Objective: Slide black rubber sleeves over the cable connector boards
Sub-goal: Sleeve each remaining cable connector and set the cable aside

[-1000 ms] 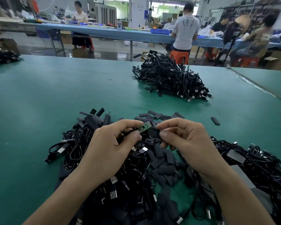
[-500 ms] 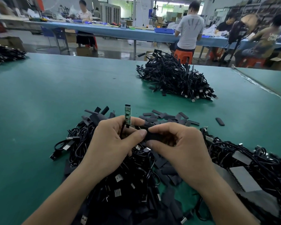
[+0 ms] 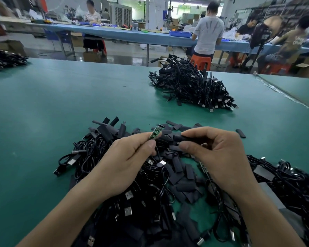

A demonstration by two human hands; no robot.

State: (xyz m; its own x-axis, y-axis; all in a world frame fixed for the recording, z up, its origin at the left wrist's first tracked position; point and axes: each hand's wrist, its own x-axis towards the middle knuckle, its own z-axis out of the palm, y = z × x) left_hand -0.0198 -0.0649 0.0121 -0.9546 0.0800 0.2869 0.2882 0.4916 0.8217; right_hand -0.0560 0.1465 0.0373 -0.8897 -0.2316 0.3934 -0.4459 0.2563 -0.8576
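Left hand (image 3: 128, 163): we pinch the green board (image 3: 155, 133).
Right hand (image 3: 219, 157): we pinch a black sleeve (image 3: 187, 138) just beside it.
Done: far pile (image 3: 191, 86), we think.
To do: this bare board, then our near pile (image 3: 132, 202).

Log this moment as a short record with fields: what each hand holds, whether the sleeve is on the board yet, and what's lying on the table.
left hand: pinches small green connector board at the end of a black cable
right hand: pinches black rubber sleeve
sleeve on board: not yet; the two are apart
near pile: black USB cables and loose flat sleeves, under the hands
far pile: black cables, further back on the green table mat
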